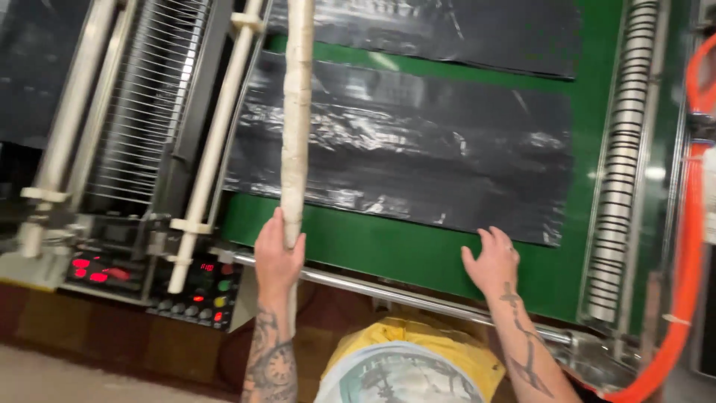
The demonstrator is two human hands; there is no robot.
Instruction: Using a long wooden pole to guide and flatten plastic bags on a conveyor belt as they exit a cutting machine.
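Gripping a long, pale cream cardboard tube (297, 119), my left hand (278, 257) has its fingers wrapped round the tube's lower end, thumb on one side and the rest curled behind. From there the tube runs up and out through the top of the view, nearly upright, and crosses in front of a sheet of shiny black plastic film (418, 145).

My right hand (491, 261) is spread open with the fingers apart, holding nothing. It sits just below the lower edge of the black film, over the flat green belt (388, 250) that carries the film; I cannot tell whether the palm is pressing on the belt or hovering just above it. A second black sheet (447, 30) lies higher up on the same green surface.

Along the near edge of the belt runs a bright steel roller bar (388, 292), passing between my two forearms. To the left stand two white padded rods (212, 142), slanting upward, with a rack of thin metal wires (145, 97) between them. Below them is a dark control panel with red lit displays and coloured buttons (201, 287). On the far right, a column of metal rollers (623, 164) stands beside a thick orange hose (690, 246) that curves down toward the bottom corner. My yellow and pale garment (406, 366) shows at the lower middle.
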